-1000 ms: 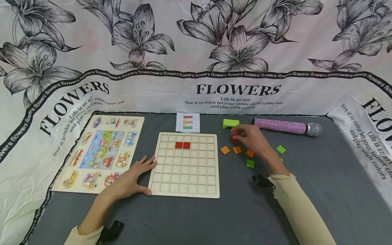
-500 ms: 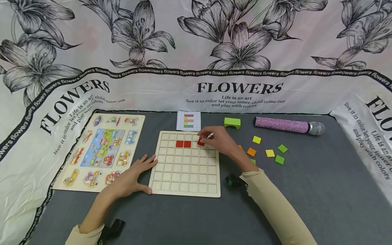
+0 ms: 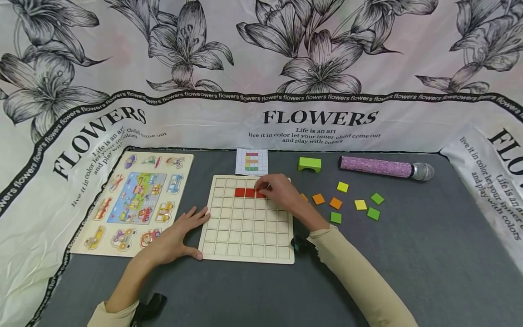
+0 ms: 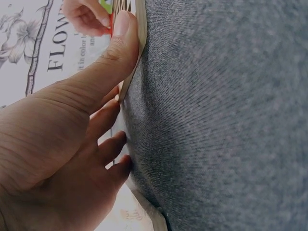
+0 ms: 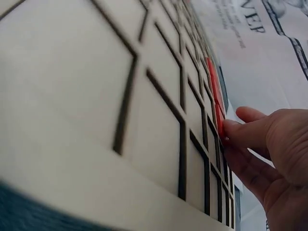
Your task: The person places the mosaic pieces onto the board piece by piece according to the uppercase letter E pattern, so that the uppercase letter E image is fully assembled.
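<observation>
My right hand (image 3: 279, 190) pinches a red square tile (image 3: 259, 194) over the second row of a wooden grid board (image 3: 247, 236). That tile lines up with two red tiles (image 3: 244, 192) sitting side by side in the same row. In the right wrist view, the thumb and a finger of the right hand (image 5: 269, 154) meet at the end of the red strip (image 5: 215, 86). My left hand (image 3: 175, 238) lies with spread fingers against the board's left edge. Its thumb (image 4: 113, 53) rests along the board's side in the left wrist view.
Right of the board lie orange tiles (image 3: 318, 199), yellow tiles (image 3: 342, 186) and green tiles (image 3: 373, 213). Behind them are a green arch block (image 3: 309, 164) and a glittery microphone (image 3: 376, 166). A pattern card (image 3: 252, 162) stands behind the board; a picture puzzle (image 3: 98, 218) lies left.
My right hand has carried a red tile leftward from the loose pieces to the board, and then down beside the two red tiles. My left hand has stayed at the board's edge.
</observation>
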A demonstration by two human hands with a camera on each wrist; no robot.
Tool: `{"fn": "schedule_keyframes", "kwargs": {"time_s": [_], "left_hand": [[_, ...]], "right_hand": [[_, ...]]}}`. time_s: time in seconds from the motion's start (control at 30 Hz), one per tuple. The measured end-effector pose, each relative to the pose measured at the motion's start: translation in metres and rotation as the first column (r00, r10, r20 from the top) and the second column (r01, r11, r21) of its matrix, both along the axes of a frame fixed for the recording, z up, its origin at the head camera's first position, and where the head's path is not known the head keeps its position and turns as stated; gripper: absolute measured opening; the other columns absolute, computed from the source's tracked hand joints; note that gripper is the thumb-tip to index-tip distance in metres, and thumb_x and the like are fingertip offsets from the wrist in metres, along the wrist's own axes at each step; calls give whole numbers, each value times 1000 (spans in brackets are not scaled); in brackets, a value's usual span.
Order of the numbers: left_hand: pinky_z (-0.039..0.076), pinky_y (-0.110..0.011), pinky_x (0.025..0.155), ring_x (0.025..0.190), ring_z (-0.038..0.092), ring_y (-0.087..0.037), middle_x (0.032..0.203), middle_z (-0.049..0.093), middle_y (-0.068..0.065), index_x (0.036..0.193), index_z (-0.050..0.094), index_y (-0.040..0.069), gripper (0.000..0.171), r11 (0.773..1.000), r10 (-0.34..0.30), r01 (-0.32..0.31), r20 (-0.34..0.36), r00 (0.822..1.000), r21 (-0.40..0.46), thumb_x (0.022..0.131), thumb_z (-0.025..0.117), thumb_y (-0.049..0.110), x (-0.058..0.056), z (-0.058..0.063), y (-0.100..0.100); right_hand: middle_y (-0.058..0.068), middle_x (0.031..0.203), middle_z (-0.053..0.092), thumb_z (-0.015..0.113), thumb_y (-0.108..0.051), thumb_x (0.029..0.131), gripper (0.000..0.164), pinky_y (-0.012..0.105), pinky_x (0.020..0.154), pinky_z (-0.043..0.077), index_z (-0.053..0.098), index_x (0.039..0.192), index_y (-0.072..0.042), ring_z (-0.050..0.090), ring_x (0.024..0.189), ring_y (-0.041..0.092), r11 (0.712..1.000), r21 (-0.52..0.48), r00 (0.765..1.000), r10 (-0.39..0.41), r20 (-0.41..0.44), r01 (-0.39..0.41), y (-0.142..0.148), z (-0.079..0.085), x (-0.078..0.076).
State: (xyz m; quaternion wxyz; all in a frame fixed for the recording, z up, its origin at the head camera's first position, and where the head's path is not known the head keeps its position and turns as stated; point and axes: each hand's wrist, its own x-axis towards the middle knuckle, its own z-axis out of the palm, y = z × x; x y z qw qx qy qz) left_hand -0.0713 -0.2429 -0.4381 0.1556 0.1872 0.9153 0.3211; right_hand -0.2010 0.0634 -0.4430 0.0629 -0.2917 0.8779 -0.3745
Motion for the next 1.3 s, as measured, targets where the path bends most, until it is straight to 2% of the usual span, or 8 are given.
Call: {"fn": "schedule_keyframes", "kwargs": {"time_s": [0.27,0.43,0.57,0.73,0.9,1.0,1.17,1.3], "left_hand": [[17,-67,110,147,7,-45,161,22,-10,153,36,11,101,1000,-2,2,7,1000,10,69,85,35,0,1,1],[18,-68,110,146,7,-47,161,22,-9,153,35,12,101,1000,-7,6,6,1000,7,69,85,37,-1,1,-1],[17,-68,110,146,7,-47,161,22,-10,153,35,11,101,1000,-10,10,6,1000,5,69,85,38,-1,1,-1],[15,-68,111,147,7,-45,161,23,-10,153,36,11,101,1000,2,-3,9,1000,18,68,86,34,0,0,0],[15,-67,111,147,7,-44,161,22,-10,153,35,11,101,999,-10,9,17,1000,34,69,85,37,1,-3,5],[17,-67,111,147,7,-45,162,22,-9,153,35,11,100,1000,-12,12,15,1000,23,70,84,38,2,-4,6],[16,-67,111,147,8,-45,161,23,-9,153,36,11,101,1000,7,-7,7,1000,16,68,85,35,2,-2,2],[14,-67,111,147,7,-44,161,22,-10,153,36,11,101,1000,0,-1,10,1000,20,69,85,37,1,0,0]], "right_hand": [[7,97,70,66,0,92,14,29,80,54,73,103,-4,65,90,20,1000,2,1000,-8,-11,8,1,1,5],[10,105,70,65,-3,93,16,32,80,54,73,107,-3,65,94,23,999,-16,999,-39,2,39,12,13,14],[10,109,69,65,-3,93,18,37,81,54,72,110,-3,64,96,25,997,-24,997,-79,-18,79,36,20,19],[14,109,69,65,-1,92,20,42,80,55,71,111,-2,66,95,29,986,1,984,-166,-68,167,84,26,14],[20,113,67,64,2,92,22,50,80,53,69,113,2,65,98,37,953,87,954,-280,-109,290,142,28,11],[25,117,64,66,1,91,26,54,83,51,67,116,5,63,101,42,933,158,945,-310,-104,323,168,27,12],[28,117,63,67,-1,91,30,55,87,50,64,119,8,63,103,43,929,176,946,-324,-33,324,185,20,13],[26,112,66,68,2,89,27,53,86,51,66,115,7,64,101,41,924,157,936,-349,-32,350,188,15,14]]}}
